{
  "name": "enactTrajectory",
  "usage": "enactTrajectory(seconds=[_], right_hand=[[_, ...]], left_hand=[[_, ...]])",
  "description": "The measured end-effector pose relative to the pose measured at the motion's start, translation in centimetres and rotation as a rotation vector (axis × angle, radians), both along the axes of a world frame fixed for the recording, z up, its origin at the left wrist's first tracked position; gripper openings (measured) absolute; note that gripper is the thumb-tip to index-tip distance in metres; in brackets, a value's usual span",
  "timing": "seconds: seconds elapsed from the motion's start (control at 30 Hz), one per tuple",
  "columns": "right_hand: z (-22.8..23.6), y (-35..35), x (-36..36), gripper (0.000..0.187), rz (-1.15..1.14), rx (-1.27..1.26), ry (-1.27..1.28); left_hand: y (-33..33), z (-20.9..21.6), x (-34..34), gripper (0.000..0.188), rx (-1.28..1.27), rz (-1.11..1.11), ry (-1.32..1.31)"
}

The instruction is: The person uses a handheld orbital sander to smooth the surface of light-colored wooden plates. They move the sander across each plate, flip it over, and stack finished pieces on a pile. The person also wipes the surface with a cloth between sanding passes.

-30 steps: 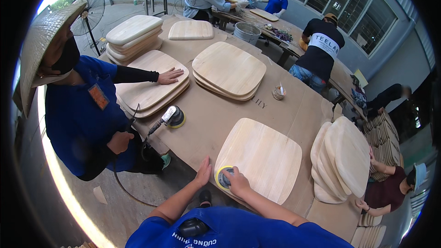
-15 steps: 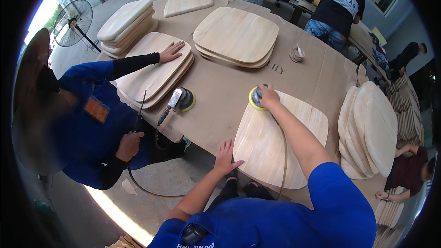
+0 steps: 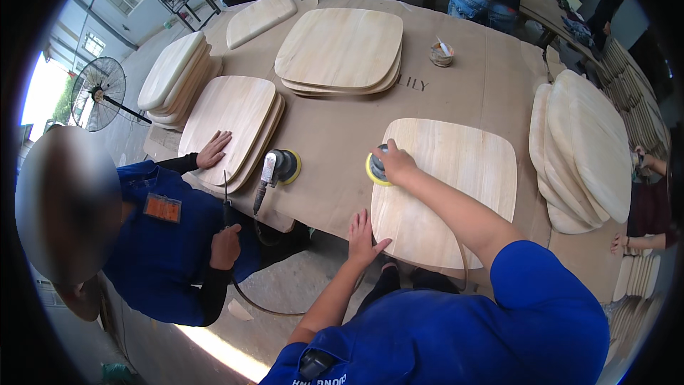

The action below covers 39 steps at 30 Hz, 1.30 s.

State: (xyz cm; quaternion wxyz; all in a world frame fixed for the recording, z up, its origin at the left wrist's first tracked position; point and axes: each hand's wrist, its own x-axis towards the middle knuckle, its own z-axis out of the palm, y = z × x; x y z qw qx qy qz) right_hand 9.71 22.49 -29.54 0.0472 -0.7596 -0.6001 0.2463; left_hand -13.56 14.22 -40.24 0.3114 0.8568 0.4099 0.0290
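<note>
My right hand is wrapped over a round sander with a yellow pad rim. The sander rests at the left edge of a pale wooden board with rounded corners, partly overhanging it. A hose trails from under my right forearm over the board's near edge. My left hand lies with fingers spread at the board's near left corner, its thumb against the edge. A second sander sits unheld on the brown-covered table, left of the board.
On my left a co-worker in blue has one hand on stacked boards and holds a hose. More stacks stand at the far side and right. A small tub sits on the table. Other people work beyond.
The sander in my right hand has moved nearer along the board's left edge. The co-worker's hand has slid back across its stack toward their body. My view has shifted.
</note>
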Motion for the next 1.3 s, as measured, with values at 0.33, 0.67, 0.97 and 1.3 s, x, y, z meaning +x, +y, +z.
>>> enactTrajectory(seconds=[0.33,0.67,0.97,1.3], right_hand=[[0.7,-12.3,0.4,0.061,0.084,0.006,0.024],[-0.4,-2.7,10.3,0.062,-0.460,0.098,-0.153],[-1.3,-11.2,0.8,0.070,-0.179,0.131,-0.095],[-1.9,-4.8,5.7,0.074,-0.248,0.134,-0.109]], left_hand=[[0.0,0.4,-0.3,0.120,0.031,-0.049,-0.019],[0.2,0.6,-0.1,0.120,0.040,-0.055,-0.020],[0.0,0.5,-0.4,0.118,0.018,-0.012,-0.087],[-0.4,-1.0,-0.6,0.116,0.039,-0.015,-0.126]])
